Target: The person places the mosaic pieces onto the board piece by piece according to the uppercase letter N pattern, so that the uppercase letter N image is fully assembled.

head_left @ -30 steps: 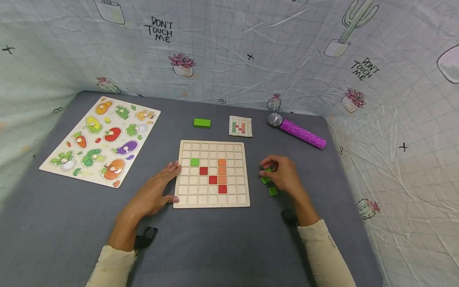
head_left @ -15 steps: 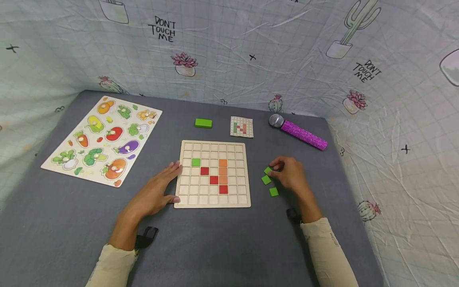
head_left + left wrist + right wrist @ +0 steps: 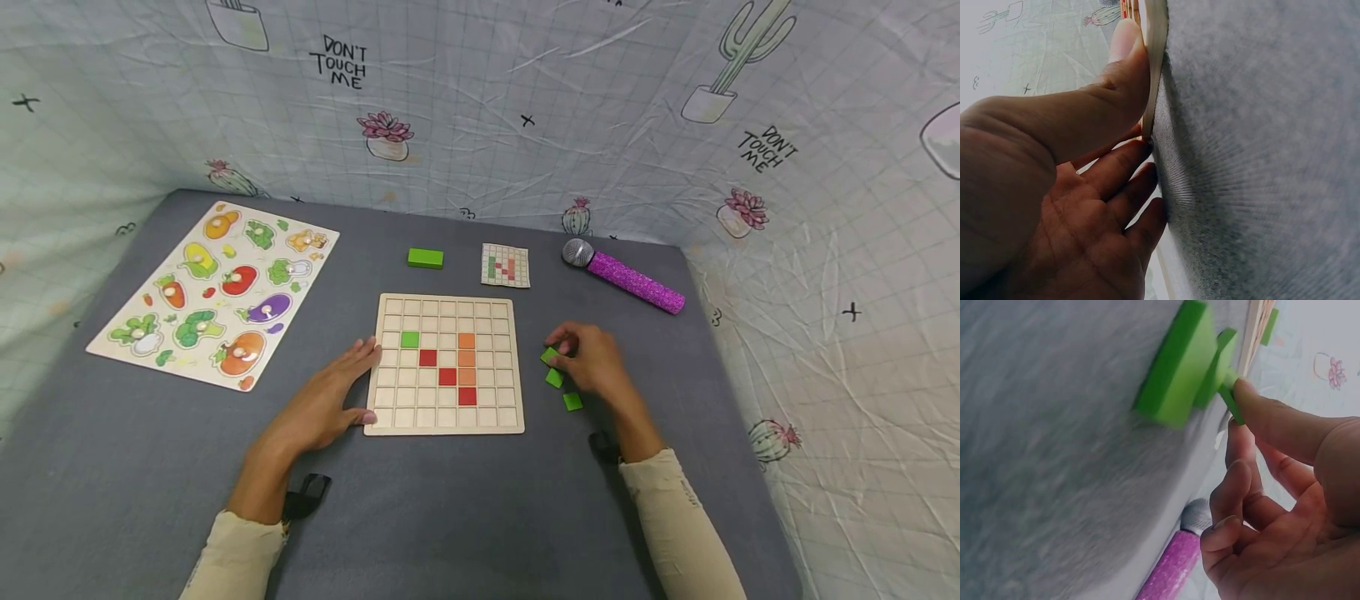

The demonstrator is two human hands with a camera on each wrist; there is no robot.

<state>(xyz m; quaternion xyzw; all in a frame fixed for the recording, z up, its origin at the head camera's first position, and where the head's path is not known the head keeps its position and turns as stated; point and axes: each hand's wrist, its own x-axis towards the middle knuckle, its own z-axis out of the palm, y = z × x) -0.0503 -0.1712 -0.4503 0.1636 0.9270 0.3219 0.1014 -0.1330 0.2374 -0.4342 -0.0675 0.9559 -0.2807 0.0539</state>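
Note:
A wooden grid board [image 3: 405, 398] holds one green, several red and orange squares. The left hand [image 3: 318, 408] rests at its left edge, fingers extended; in the left wrist view the thumb of that hand [image 3: 1085, 200] touches the board's side [image 3: 1157, 56]. To the right of the board, the right hand [image 3: 592, 358] pinches a green tile [image 3: 549, 355] between thumb and index finger. Two more green tiles lie nearby, one [image 3: 554, 378] close to the pinched tile and one [image 3: 573, 402] lower. The right wrist view shows the right hand [image 3: 1291, 469] with the pinched tile [image 3: 1231, 400].
A green block [image 3: 425, 258] and a small patterned grid card [image 3: 505, 265] lie behind the board. A purple microphone [image 3: 636, 282] is at the back right. A vegetable picture board [image 3: 213, 296] occupies the left of the grey table [image 3: 450, 517].
The right hand moved right, then back left toward the board, with the upper green tile shifting left. The middle tile moved slightly. The left hand stays at the board's edge.

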